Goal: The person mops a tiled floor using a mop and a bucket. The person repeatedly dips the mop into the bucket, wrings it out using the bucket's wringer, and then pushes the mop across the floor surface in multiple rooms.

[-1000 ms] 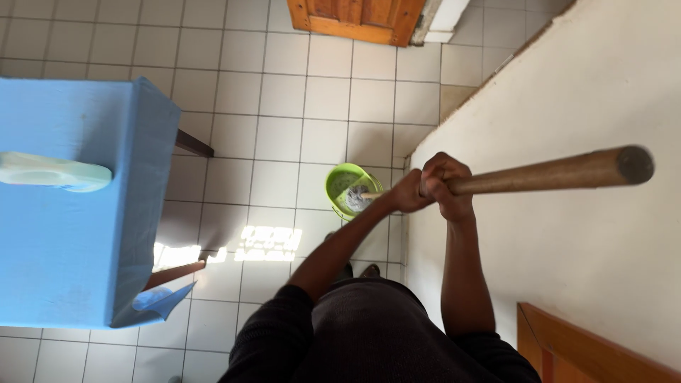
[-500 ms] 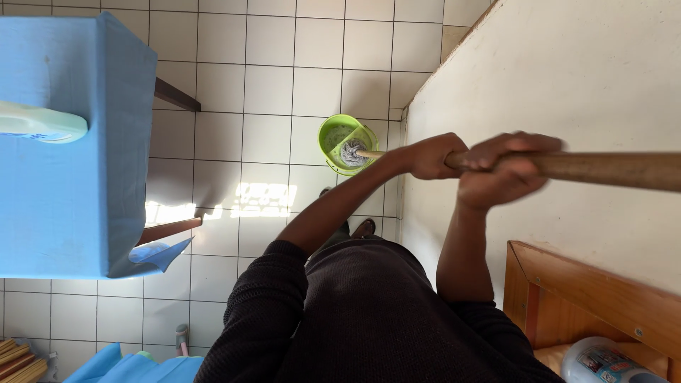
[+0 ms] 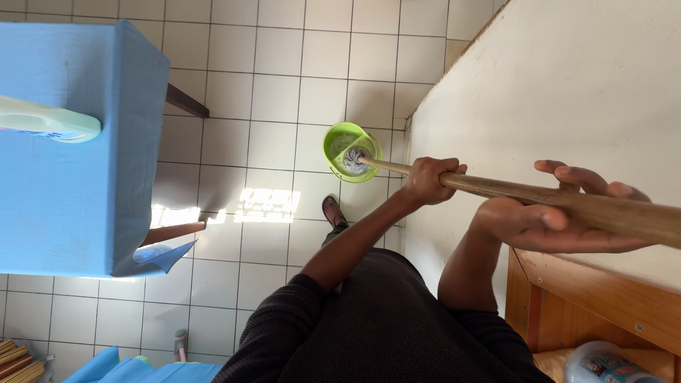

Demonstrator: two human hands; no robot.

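A long wooden mop handle (image 3: 511, 190) slants from the right edge down into a lime-green bucket (image 3: 338, 139) on the white tiled floor. The grey mop head (image 3: 352, 160) sits inside the bucket. My left hand (image 3: 428, 181) is clenched around the handle's lower part, arm stretched out. Higher up, my right hand (image 3: 550, 220) cups the handle loosely, palm under it and fingers spread over the far side.
A table under a blue cloth (image 3: 71, 170) stands at the left with a pale green bottle (image 3: 46, 120) on it. A white wall (image 3: 567, 85) runs along the right. A wooden frame (image 3: 603, 305) and a plastic bottle (image 3: 603, 363) are at the bottom right. My sandalled foot (image 3: 332, 211) is near the bucket.
My right hand has slid up the handle towards me and loosened from a fist to spread fingers. The left hand keeps its grip. The mop head stays in the bucket.
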